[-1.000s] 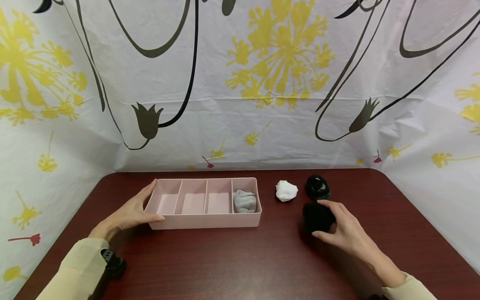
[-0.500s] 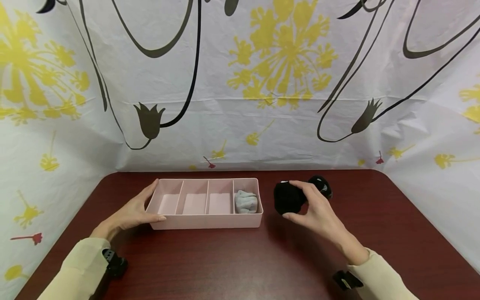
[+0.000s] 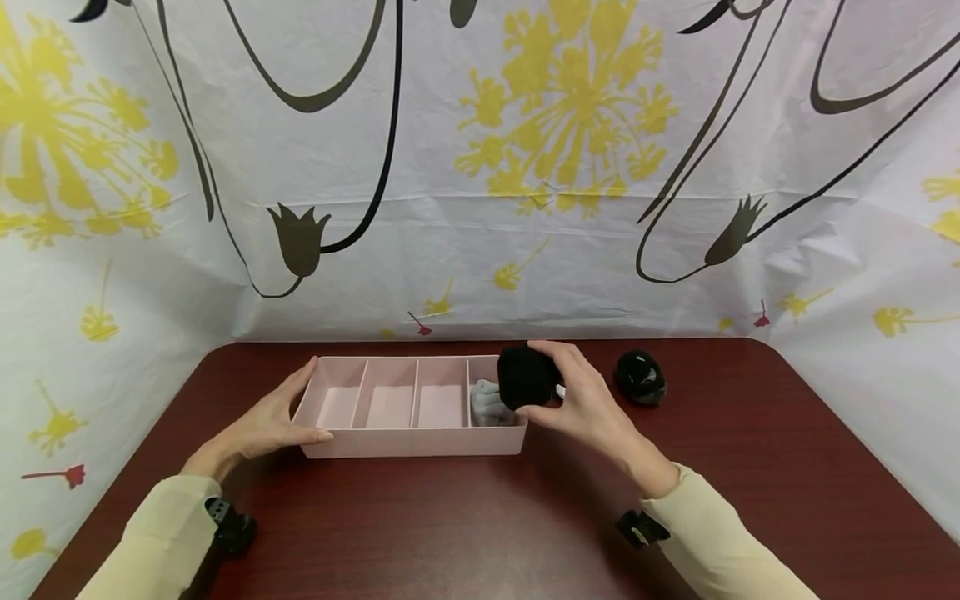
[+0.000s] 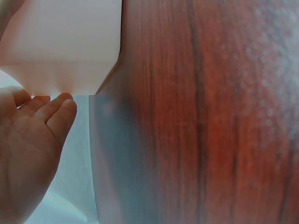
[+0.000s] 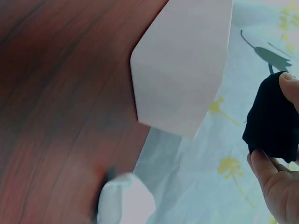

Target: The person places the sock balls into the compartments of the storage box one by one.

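My right hand (image 3: 588, 404) pinches a balled-up black sock (image 3: 527, 377) between thumb and fingertips. It holds the sock over the right end compartment of a pink divided box (image 3: 412, 442). In the right wrist view the black sock (image 5: 273, 121) hangs above the level of the box (image 5: 180, 65). A grey folded bundle, apparently socks (image 3: 487, 406), lies in that right compartment, partly covered by the black sock. My left hand (image 3: 262, 421) grips the box's left end, thumb along the front wall, fingers at the back corner. In the left wrist view its fingertips (image 4: 65, 100) touch the box.
A white cloth bundle (image 5: 126, 200) lies on the table right of the box; in the head view the right hand mostly hides it. A glossy black lump (image 3: 640, 377) sits farther right. The other three compartments hold nothing. A patterned curtain (image 3: 480, 275) hangs behind the table.
My right hand has lifted the black sock from the table's right side and carried it left over the box's right compartment. The left hand and the box stay in place.
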The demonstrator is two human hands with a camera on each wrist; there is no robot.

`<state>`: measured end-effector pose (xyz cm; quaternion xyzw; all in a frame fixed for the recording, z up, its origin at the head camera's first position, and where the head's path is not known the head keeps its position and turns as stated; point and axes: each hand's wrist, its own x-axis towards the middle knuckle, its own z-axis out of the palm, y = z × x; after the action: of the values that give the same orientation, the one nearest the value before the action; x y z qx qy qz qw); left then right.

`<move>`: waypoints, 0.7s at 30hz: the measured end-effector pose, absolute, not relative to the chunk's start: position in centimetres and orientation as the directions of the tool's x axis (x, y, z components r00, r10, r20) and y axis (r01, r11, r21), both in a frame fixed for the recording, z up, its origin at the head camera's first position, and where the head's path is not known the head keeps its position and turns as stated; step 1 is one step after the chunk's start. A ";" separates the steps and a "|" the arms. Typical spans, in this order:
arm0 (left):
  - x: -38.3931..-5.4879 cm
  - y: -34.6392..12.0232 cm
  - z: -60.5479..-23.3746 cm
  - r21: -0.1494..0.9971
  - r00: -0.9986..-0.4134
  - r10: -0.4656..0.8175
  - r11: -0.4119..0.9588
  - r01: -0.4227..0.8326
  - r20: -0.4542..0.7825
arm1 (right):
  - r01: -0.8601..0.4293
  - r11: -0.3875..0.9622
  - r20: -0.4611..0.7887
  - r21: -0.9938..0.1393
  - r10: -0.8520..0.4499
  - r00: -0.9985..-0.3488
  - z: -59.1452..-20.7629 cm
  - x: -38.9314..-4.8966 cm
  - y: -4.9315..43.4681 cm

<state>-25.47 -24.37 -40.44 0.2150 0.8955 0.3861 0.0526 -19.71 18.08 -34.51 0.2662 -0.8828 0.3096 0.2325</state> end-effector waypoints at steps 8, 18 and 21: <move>-25.5 -24.4 -40.3 0.711 -0.902 0.427 0.615 0.342 0.065 | -0.620 0.647 0.556 -0.443 -0.345 -0.757 -34.6 -20.9 16.1; -25.4 -24.3 -40.1 0.714 -0.903 0.426 0.615 0.335 0.057 | -0.638 0.615 0.554 -0.464 -0.361 -0.750 -34.7 -21.7 13.5; -25.5 -24.4 -40.2 0.714 -0.904 0.423 0.617 0.331 0.053 | -0.651 0.603 0.559 -0.461 -0.373 -0.741 -34.8 -22.1 12.8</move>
<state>-25.51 -24.35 -40.16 0.2101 0.8971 0.3839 0.0605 -22.06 12.79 -34.84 0.2938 -0.8708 0.3348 0.2080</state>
